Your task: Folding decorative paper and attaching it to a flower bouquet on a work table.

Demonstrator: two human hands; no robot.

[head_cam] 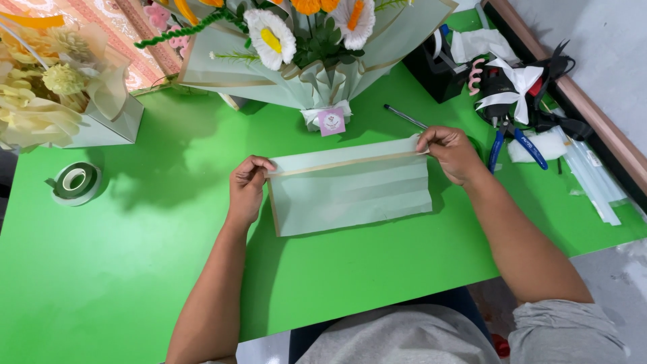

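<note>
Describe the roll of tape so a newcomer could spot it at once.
On the green table, look far left, below the cream bouquet. The tape roll lies flat and alone there: a green ring with a white core, well clear of the left hand.

The paper [350, 192] is a pale green sheet with a thin gold edge, folded into flat lengthwise pleats. It lies on the green table [135, 269], just in front of the bouquet [303, 47], slightly tilted, its far edge lifted a little off the table at both upper corners.
</note>
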